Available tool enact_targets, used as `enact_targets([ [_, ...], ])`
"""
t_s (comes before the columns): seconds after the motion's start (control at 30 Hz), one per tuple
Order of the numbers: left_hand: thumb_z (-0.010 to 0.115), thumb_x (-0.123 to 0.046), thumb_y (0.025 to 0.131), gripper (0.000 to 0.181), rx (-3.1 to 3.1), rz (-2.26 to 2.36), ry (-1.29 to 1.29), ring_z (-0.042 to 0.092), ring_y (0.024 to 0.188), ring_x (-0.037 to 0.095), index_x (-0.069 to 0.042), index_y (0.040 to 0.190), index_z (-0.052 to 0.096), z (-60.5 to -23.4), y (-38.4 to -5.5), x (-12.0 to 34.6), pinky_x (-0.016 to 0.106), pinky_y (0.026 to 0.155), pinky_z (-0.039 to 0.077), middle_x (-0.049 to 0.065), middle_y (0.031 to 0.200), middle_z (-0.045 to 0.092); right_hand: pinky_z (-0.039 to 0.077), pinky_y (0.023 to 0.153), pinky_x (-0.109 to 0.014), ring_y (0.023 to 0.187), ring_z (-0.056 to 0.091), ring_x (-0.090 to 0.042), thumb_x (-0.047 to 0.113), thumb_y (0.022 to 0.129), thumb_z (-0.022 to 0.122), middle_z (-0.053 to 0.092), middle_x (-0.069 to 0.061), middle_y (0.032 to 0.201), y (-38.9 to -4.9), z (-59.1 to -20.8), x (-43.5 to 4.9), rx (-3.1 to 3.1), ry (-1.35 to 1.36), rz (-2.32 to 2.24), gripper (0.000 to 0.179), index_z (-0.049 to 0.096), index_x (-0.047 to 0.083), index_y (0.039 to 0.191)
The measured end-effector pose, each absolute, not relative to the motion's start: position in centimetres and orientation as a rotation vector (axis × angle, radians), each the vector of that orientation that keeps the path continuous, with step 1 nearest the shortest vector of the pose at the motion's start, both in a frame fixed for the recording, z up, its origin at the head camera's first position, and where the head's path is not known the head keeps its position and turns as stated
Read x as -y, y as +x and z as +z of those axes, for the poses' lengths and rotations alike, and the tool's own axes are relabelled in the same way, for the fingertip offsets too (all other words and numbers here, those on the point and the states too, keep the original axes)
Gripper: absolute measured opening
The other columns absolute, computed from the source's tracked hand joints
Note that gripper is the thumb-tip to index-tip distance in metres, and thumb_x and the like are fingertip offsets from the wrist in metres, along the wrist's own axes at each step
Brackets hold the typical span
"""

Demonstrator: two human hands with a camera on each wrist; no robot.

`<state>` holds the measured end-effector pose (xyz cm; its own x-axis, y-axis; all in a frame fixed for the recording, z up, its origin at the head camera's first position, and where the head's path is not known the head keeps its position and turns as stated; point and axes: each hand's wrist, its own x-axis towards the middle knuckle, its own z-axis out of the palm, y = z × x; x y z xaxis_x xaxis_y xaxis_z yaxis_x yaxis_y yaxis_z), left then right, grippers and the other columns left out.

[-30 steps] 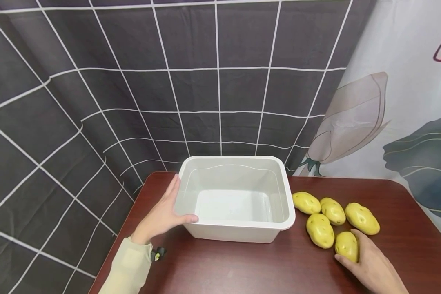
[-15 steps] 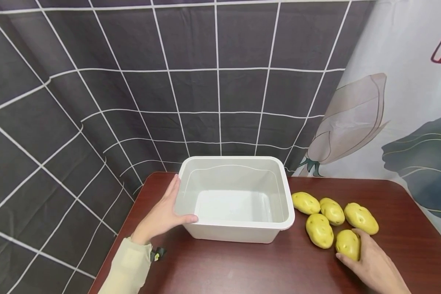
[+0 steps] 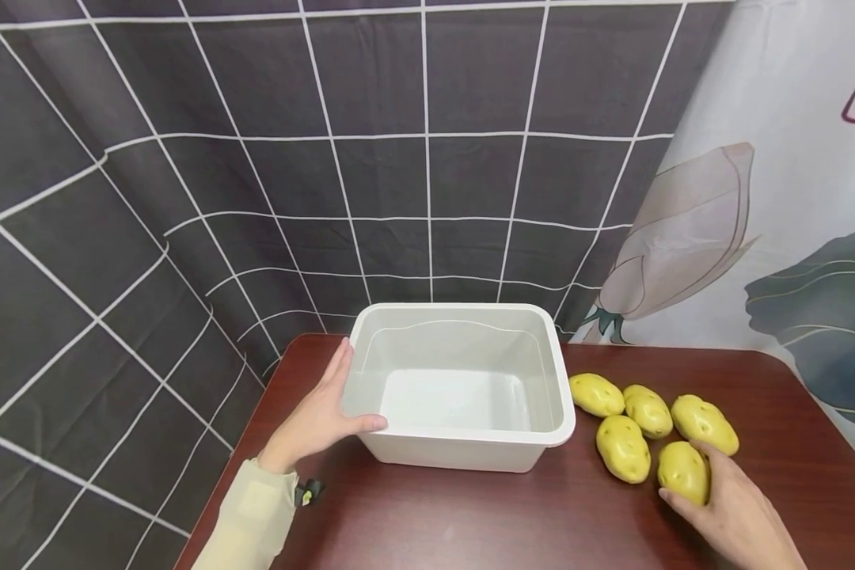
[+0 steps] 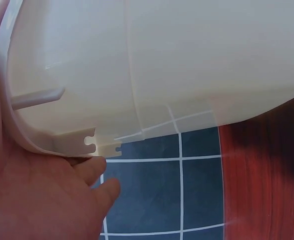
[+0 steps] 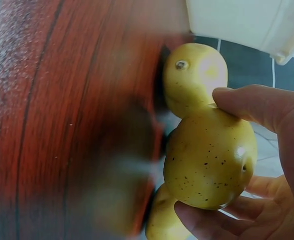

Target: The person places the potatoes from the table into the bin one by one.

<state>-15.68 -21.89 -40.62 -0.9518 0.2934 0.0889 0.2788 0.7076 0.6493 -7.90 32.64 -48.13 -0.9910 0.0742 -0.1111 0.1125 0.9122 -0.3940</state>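
In the head view a white plastic bin [image 3: 463, 451] stands on the table, its inside bare. My left hand [image 3: 321, 419] holds the bin's front left corner, thumb over the front rim and fingers along the left side. The left wrist view shows those fingertips [image 4: 92, 170] below the rim. At the right, my right hand [image 3: 744, 507] grips a yellow potato [image 3: 682, 473] between thumb and fingers. The right wrist view shows this speckled potato [image 5: 209, 157] up close. Whether it touches the table cannot be told.
Several more potatoes lie right of the bin, among them a near one [image 3: 623, 449] and a far right one [image 3: 705, 425]. The dark red table [image 3: 427, 522] meets a dark grid-patterned curtain [image 3: 470, 174] behind and at the left. A pale floral curtain [image 3: 791, 198] hangs at the right.
The gripped potato and my right hand have shifted slightly rightward, widening the gap to the near potato. My left hand keeps its place on the bin.
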Motion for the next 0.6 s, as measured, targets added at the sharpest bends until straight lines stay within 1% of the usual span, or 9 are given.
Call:
enact_targets([
  [0.3,0.084,-0.055,0.075,0.126,-2.862,1.141,0.486,0.019,0.151,0.033,-0.004,0.161,0.007,-40.9,-15.9,22.0,0.056,0.112,0.033,0.004,0.169,-0.001,0.047,0.07,-0.06,0.094,0.057,-0.048,0.046,0.079,0.083,0.05,-0.038,0.117,-7.5,-47.5,-32.1,-3.138,0.107,-0.65,0.094,0.038,-0.014,0.137],
  [0.43,0.084,-0.053,0.075,0.125,-2.859,1.159,0.486,0.02,0.151,0.034,-0.002,0.161,0.008,-41.0,-15.9,21.9,0.057,0.113,0.032,0.008,0.169,0.001,0.046,0.069,-0.06,0.094,0.057,-0.047,0.043,0.079,0.085,0.052,-0.036,0.117,-7.4,-47.2,-31.9,-3.2,0.073,-0.67,0.09,0.04,-0.011,0.136],
  [0.53,0.085,-0.052,0.075,0.125,-2.854,1.18,0.48,0.019,0.151,0.034,-0.001,0.16,0.009,-41.0,-15.9,21.9,0.056,0.114,0.03,0.008,0.169,0.002,0.046,0.069,-0.06,0.095,0.057,-0.048,0.04,0.078,0.086,0.053,-0.036,0.118,-7.3,-47.0,-31.7,-3.233,0.05,-0.68,0.089,0.041,-0.01,0.136],
  [0.6,0.086,-0.051,0.074,0.126,-2.853,1.19,0.471,0.018,0.151,0.033,-0.001,0.16,0.009,-41.0,-15.9,21.8,0.056,0.114,0.03,0.007,0.169,0.002,0.046,0.071,-0.061,0.096,0.057,-0.049,0.041,0.078,0.085,0.053,-0.036,0.119,-7.3,-46.7,-31.5,-3.23,0.052,-0.675,0.09,0.041,-0.01,0.137],
])
